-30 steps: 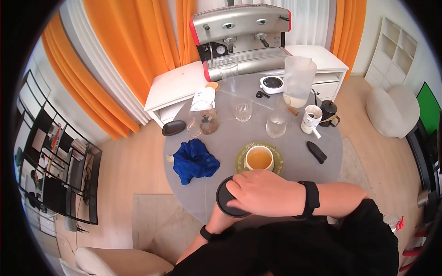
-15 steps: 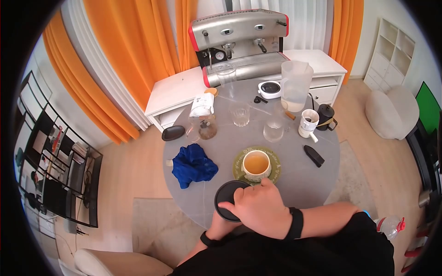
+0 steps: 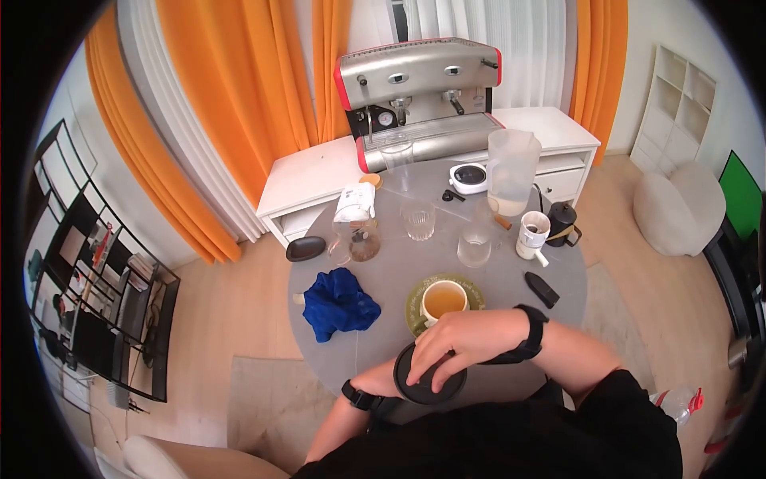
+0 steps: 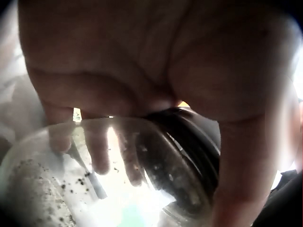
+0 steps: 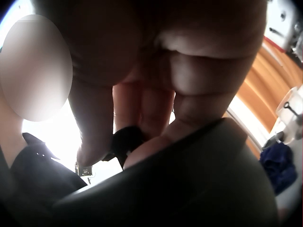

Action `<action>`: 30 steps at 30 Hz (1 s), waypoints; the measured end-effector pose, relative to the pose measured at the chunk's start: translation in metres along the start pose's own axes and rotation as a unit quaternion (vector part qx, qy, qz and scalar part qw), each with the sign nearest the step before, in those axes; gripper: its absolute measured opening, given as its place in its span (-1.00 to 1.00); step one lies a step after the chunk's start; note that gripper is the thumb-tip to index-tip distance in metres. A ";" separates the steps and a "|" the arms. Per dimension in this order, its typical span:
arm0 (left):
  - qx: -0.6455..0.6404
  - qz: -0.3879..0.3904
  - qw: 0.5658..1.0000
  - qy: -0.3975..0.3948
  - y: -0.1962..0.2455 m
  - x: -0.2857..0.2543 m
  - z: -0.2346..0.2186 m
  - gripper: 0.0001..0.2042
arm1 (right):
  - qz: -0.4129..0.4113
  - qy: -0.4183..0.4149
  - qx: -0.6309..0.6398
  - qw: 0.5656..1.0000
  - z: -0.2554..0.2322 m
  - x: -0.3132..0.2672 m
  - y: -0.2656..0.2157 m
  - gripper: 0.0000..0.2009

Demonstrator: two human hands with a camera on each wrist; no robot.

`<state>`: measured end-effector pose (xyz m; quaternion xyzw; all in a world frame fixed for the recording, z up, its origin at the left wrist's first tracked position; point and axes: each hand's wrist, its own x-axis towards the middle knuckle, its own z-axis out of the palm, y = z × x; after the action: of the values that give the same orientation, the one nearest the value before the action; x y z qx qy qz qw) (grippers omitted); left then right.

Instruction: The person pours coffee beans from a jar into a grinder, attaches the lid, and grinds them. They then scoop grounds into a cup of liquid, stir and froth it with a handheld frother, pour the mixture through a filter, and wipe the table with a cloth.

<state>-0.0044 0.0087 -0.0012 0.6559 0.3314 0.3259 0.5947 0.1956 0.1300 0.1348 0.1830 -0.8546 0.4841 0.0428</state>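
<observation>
"Near the green saucer (image 3: 414, 310), on my head view?"
"Black lid (image 3: 421, 394), the right hand (image 3: 471, 339) touching it; gripping or resting, I can't tell."
"Left wrist?"
"I see the left hand (image 4: 142, 56) wrapped round a clear jar (image 4: 109, 203)."
"Right wrist?"
"Fingers at the lid's rim."

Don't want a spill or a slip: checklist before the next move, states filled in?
1. Left hand grips the clear container: ok, fingers wrap it.
2. Right hand on the black round part: ok, fingers touch it.
3. Black round part properly seated: cannot tell, its fit isn't readable.
4. Clear container free of specks: not ok, dark specks show.
5. Cup upright on green saucer: ok.
6. Right hand clear of cup: cannot tell, they nearly overlap in the head view.
</observation>
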 end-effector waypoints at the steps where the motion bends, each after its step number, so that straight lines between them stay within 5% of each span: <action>1: 0.004 0.005 1.000 0.001 -0.005 -0.002 0.000 -0.29 | -0.008 0.020 0.001 1.000 0.002 0.000 0.002 -0.72; 7: -0.001 0.002 0.997 0.076 0.024 -0.003 0.018 -0.38 | 0.010 0.160 -0.063 0.985 0.035 -0.004 -0.003 -0.75; 10: 0.098 0.027 0.983 0.154 0.019 -0.003 0.032 -0.39 | 0.011 0.308 -0.234 0.922 0.050 -0.004 -0.005 -0.75; 13: 0.160 0.055 0.956 0.241 0.011 -0.004 0.049 -0.40 | 0.034 0.362 -0.334 0.870 0.065 0.000 -0.010 -0.74; 18: 0.218 0.035 0.939 0.265 -0.004 -0.006 0.049 -0.40 | 0.042 0.354 -0.335 0.872 0.064 0.001 -0.011 -0.73; 20: 0.188 0.057 0.952 0.233 0.013 -0.002 0.044 -0.39 | 0.024 0.286 -0.184 0.940 0.053 -0.001 -0.005 -0.73; 22: 0.083 0.062 0.970 0.221 0.018 0.002 0.044 -0.40 | 0.023 0.281 -0.217 0.935 0.052 0.000 -0.004 -0.75; 30: 0.150 0.099 0.945 0.271 0.011 0.010 0.057 -0.41 | 0.073 0.316 -0.374 0.869 0.067 0.001 -0.014 -0.76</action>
<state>0.0484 -0.0163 0.0056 0.6538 0.4586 0.4955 0.3415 0.2069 0.0666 0.1114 -0.0720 -0.9235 0.1616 0.3404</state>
